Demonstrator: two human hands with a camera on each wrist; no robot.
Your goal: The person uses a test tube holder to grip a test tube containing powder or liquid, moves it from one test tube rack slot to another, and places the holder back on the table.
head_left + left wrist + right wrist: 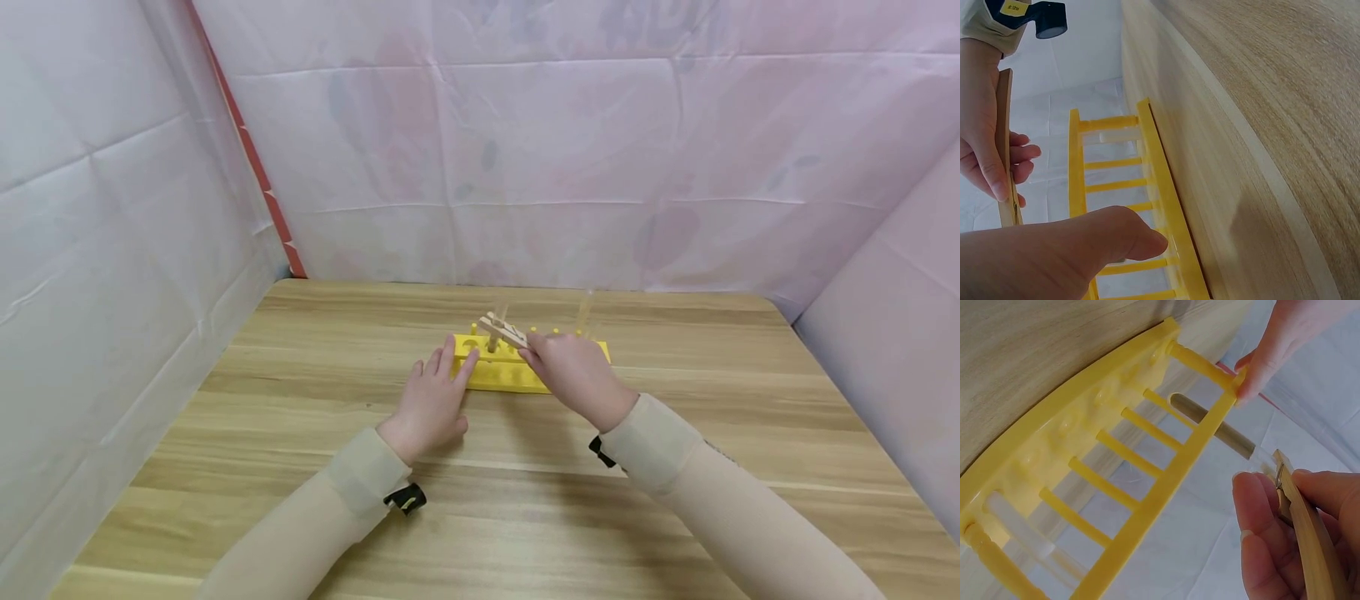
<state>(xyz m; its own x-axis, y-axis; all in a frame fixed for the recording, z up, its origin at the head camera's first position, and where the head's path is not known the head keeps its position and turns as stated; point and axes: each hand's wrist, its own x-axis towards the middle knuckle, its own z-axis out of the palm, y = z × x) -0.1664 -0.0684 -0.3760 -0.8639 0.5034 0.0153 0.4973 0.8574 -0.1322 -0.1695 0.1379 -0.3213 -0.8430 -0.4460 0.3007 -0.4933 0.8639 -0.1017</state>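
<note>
A yellow test tube rack (506, 385) stands on the table. My left hand (431, 404) touches its left end with spread, fairly straight fingers; the thumb (1141, 242) shows in front of the rack in the left wrist view. My right hand (581, 375) grips a wooden test tube clamp (508, 332) above the rack. Held near its top by the clamp, a test tube of brownish liquid (1213, 427) passes through the rack's upper plate toward the left end. Its rounded bottom hangs above the base. A second test tube with whitish contents (1019, 525) stands at the rack's right end.
The wood-grain table (300, 400) spreads out around the rack. Pale cloth sheets (555, 150) hang behind it and at both sides, with a red strip (255, 158) at the back left corner. Short yellow pegs (474, 328) rise along the rack's back.
</note>
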